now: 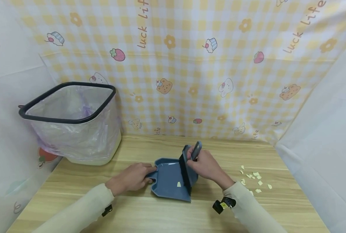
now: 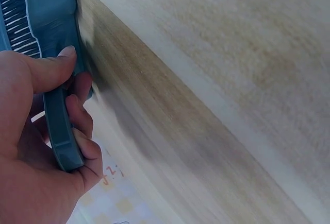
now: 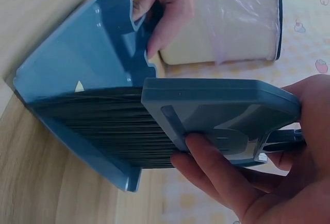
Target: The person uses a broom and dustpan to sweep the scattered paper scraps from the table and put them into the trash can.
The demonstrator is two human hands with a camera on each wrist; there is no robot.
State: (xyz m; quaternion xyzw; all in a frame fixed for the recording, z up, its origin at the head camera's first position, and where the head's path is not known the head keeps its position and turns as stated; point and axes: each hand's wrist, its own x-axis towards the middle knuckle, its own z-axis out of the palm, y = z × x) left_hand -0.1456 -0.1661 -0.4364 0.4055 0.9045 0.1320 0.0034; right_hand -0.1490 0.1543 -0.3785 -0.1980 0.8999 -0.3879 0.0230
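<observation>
A blue dustpan lies on the table with its handle to the left. My left hand grips that handle, thumb on one side and fingers curled beneath. My right hand holds a blue hand brush by its handle and back. Its dark bristles rest across the dustpan's open end. One small pale yellow scrap sits in the pan just left of the bristles, and the same scrap shows in the right wrist view.
Several pale scraps lie scattered on the wooden table to the right of my right hand. At the back left stands a bin with a black rim and a clear liner. A checked curtain hangs behind the table.
</observation>
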